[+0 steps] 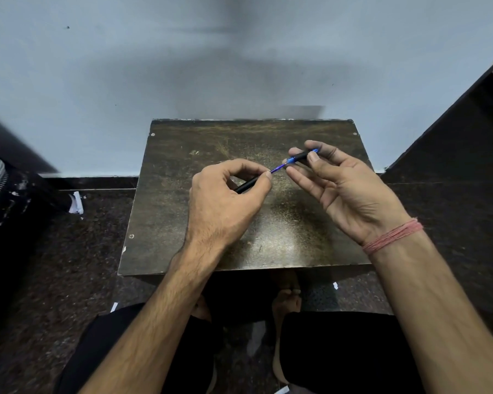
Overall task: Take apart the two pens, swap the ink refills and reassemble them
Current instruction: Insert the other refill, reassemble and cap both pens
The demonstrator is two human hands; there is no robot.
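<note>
Over a small dark wooden table (182,223), my left hand (225,200) pinches a black pen barrel (246,185) between thumb and forefinger. A thin blue ink refill (278,168) sticks out of the barrel's end and runs up to the right. My right hand (345,189) holds the pen's black and blue front section (302,157) between thumb and fingertips, with the refill reaching into it. The two pen parts are pulled a short way apart. Only this one pen is in view.
The table's far edge stands against a pale blue wall (182,66). Around it lies dark speckled flooring (69,251) with small paper scraps (76,203). My legs and bare feet (286,302) are below the table's near edge. A dark slab (453,137) rises at the right.
</note>
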